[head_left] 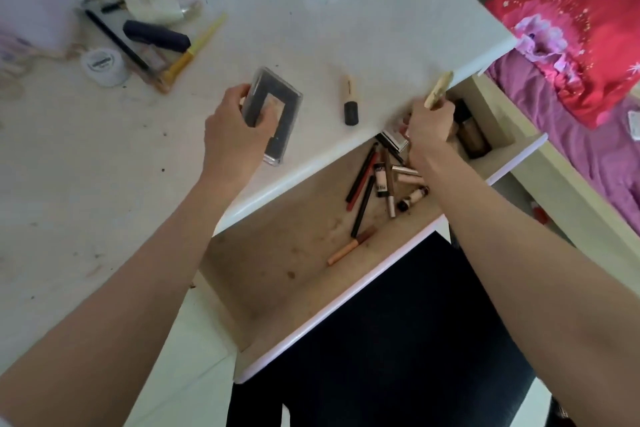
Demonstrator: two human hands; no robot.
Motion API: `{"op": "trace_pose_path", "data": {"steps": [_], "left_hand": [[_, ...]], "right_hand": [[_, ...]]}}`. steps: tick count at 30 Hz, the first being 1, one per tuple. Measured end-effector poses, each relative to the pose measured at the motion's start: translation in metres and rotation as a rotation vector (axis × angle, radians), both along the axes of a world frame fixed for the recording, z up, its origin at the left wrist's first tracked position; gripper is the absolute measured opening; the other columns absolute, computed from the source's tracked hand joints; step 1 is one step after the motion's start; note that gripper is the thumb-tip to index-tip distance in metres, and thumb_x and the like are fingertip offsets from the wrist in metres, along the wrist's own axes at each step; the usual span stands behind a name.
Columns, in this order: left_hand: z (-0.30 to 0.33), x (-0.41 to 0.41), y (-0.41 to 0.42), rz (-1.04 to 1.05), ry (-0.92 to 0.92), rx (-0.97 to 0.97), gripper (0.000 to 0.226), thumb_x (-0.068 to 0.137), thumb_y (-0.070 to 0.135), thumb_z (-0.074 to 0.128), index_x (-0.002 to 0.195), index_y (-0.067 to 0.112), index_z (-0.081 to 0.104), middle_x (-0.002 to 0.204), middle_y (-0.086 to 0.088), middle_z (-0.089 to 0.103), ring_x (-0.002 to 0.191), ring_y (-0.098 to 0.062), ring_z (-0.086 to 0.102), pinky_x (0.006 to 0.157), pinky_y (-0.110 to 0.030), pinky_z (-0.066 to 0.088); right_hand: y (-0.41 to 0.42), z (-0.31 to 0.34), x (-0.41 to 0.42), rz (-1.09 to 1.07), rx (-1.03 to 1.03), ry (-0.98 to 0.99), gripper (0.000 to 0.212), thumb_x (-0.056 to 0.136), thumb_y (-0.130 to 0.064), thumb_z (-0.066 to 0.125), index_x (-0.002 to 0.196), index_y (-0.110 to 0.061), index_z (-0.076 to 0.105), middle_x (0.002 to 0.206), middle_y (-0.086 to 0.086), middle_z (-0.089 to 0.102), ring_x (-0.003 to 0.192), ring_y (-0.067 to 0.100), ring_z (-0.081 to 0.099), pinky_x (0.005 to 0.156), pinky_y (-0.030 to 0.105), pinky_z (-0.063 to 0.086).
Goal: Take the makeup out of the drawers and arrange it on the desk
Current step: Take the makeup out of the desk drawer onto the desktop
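— Makeup [384,180] lay heaped at the back of the open drawer [277,274], pencils, tubes and small bottles crossing, half under the desk [346,45] edge.

— And on top? A round white jar [104,66], a dark case [156,35] and a yellow-handled brush [194,48] sat far left; one black-capped tube [349,100] lay alone.

— Left hand [232,135] gripped a clear dark palette [273,114] resting on the desk. Right hand [429,128] was curled around a pale stick [439,88], above the drawer.

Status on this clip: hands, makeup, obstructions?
Left hand holds palette on desk. Right hand grips tube over drawer. Nothing blocking.
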State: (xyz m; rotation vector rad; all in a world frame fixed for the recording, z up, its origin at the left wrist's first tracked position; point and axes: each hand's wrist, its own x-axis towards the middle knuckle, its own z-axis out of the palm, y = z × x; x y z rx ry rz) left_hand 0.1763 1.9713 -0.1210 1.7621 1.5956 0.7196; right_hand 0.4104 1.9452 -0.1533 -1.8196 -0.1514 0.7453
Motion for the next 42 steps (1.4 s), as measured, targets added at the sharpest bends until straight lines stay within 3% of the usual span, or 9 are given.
{"op": "trace_pose_path", "data": {"steps": [3, 6, 9, 12, 15, 24, 33, 38, 42], "left_hand": [[-0.008, 0.001, 0.009, -0.012, 0.071, 0.024, 0.044, 0.093, 0.037, 0.048, 0.132, 0.018, 0.039, 0.126, -0.002, 0.054, 0.107, -0.021, 0.056, 0.088, -0.031, 0.045], [-0.016, 0.000, 0.018, -0.010, 0.148, 0.097, 0.041, 0.095, 0.033, 0.045, 0.132, 0.017, 0.038, 0.123, -0.011, 0.047, 0.102, -0.027, 0.054, 0.084, -0.031, 0.042], [-0.023, 0.000, 0.021, -0.035, 0.294, 0.127, 0.047, 0.091, 0.040, 0.048, 0.129, 0.015, 0.039, 0.124, -0.017, 0.040, 0.107, -0.033, 0.046, 0.088, -0.040, 0.043], [-0.027, 0.000, 0.019, -0.114, 0.489, 0.154, 0.072, 0.077, 0.056, 0.056, 0.132, 0.014, 0.036, 0.126, -0.017, 0.039, 0.111, -0.037, 0.037, 0.090, -0.047, 0.035], [-0.030, -0.010, 0.018, -0.150, 0.535, 0.205, 0.072, 0.076, 0.050, 0.059, 0.134, 0.015, 0.037, 0.124, -0.018, 0.040, 0.108, -0.037, 0.037, 0.085, -0.045, 0.034], [-0.023, -0.048, 0.050, -0.060, 0.623, 0.369, 0.040, 0.082, 0.037, 0.057, 0.109, 0.007, 0.054, 0.114, -0.020, 0.050, 0.105, -0.035, 0.046, 0.083, -0.043, 0.033], [-0.023, -0.045, 0.111, -0.110, 0.672, 0.389, 0.038, 0.089, 0.032, 0.049, 0.120, 0.010, 0.049, 0.116, -0.014, 0.050, 0.107, -0.032, 0.044, 0.086, -0.039, 0.034], [-0.026, -0.046, 0.122, -0.184, 0.597, 0.438, 0.035, 0.092, 0.024, 0.043, 0.122, 0.007, 0.050, 0.126, -0.015, 0.050, 0.118, -0.031, 0.043, 0.094, -0.039, 0.035], [-0.036, -0.054, 0.119, -0.354, 0.658, 0.394, 0.053, 0.091, 0.012, 0.036, 0.143, 0.006, 0.025, 0.151, -0.013, 0.022, 0.142, -0.030, 0.010, 0.113, -0.042, 0.014]], "right_hand": [[-0.002, 0.000, -0.010, 0.102, -0.199, -0.270, 0.046, 0.095, -0.013, 0.040, 0.139, -0.007, 0.030, 0.131, 0.011, 0.050, 0.108, 0.022, 0.054, 0.087, 0.026, 0.044], [-0.007, 0.005, -0.029, 0.330, -0.169, -0.636, 0.035, 0.095, -0.011, 0.041, 0.129, -0.002, 0.040, 0.126, 0.013, 0.045, 0.100, 0.021, 0.051, 0.075, 0.019, 0.038], [0.001, 0.010, -0.044, 0.548, -0.283, -0.840, 0.040, 0.096, -0.033, 0.043, 0.126, -0.005, 0.043, 0.121, 0.012, 0.047, 0.103, 0.029, 0.052, 0.076, 0.035, 0.043], [0.016, 0.015, -0.055, 0.616, -0.422, -0.943, 0.058, 0.091, -0.058, 0.039, 0.123, -0.010, 0.044, 0.116, 0.009, 0.051, 0.098, 0.029, 0.055, 0.066, 0.034, 0.035], [0.028, 0.016, -0.076, 0.748, -0.460, -1.063, 0.061, 0.088, -0.064, 0.039, 0.117, -0.010, 0.045, 0.110, 0.008, 0.051, 0.091, 0.029, 0.056, 0.063, 0.034, 0.031], [0.090, 0.020, -0.138, 0.895, -0.323, -0.961, 0.024, 0.094, -0.012, 0.047, 0.117, -0.004, 0.047, 0.119, 0.014, 0.043, 0.097, 0.035, 0.053, 0.067, 0.033, 0.032], [0.164, 0.025, -0.145, 0.773, -0.023, -0.711, 0.044, 0.093, -0.012, 0.049, 0.136, -0.005, 0.040, 0.129, 0.015, 0.044, 0.113, 0.023, 0.048, 0.077, 0.007, 0.021], [0.167, 0.014, -0.140, 0.883, -0.034, -0.863, 0.038, 0.096, -0.006, 0.038, 0.134, -0.002, 0.044, 0.140, 0.013, 0.041, 0.125, 0.027, 0.043, 0.096, 0.015, 0.024], [0.157, 0.004, -0.137, 0.958, -0.083, -0.923, 0.048, 0.100, -0.013, 0.030, 0.146, -0.004, 0.020, 0.153, 0.010, 0.026, 0.141, 0.023, 0.022, 0.116, 0.033, 0.013]]}}
